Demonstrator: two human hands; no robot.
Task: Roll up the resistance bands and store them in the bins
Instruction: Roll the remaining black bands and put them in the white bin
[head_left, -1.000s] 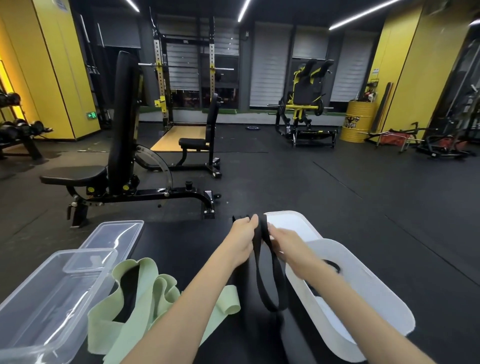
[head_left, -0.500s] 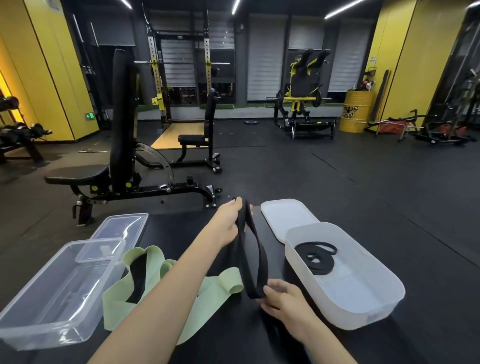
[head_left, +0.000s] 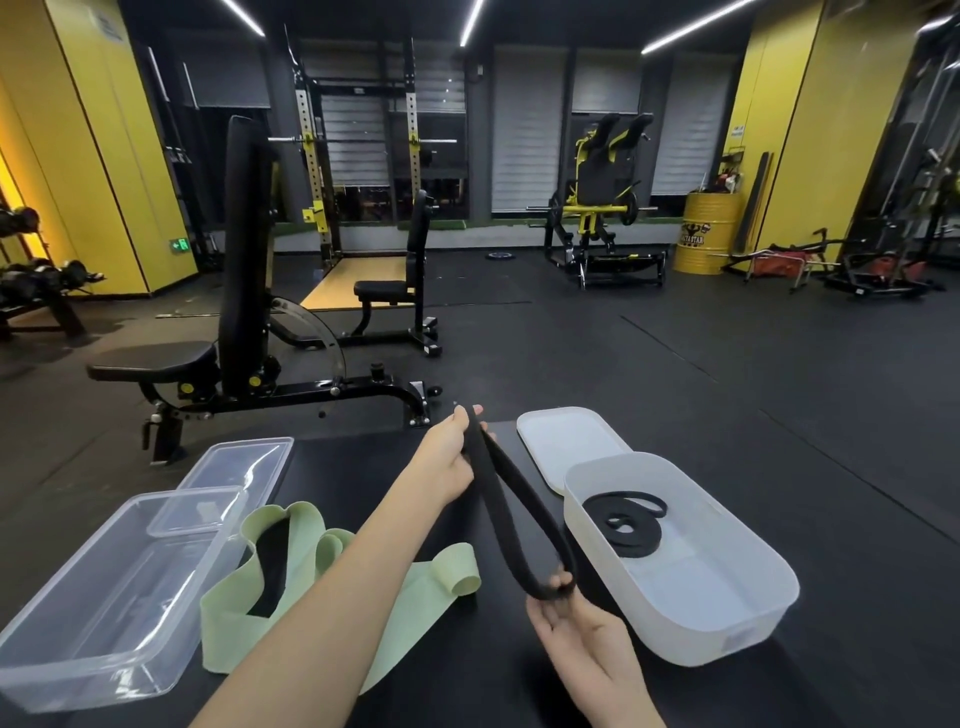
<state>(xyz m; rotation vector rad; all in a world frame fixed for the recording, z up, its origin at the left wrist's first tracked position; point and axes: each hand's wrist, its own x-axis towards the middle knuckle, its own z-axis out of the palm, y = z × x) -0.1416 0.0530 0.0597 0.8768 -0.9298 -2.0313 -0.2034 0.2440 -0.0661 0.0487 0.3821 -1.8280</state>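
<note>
Band (head_left: 498, 519) close beside white bin (head_left: 675, 642) rim.

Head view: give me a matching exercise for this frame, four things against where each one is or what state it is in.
Things
1. wide black band
2. coiled black band
3. green band
4. clear bin

Places or states
A. lying loose on the table
B. held between the left hand and the right hand
C. holding no band
D. inside the white bin

Pairs: 1-B, 2-D, 3-A, 4-C
</note>
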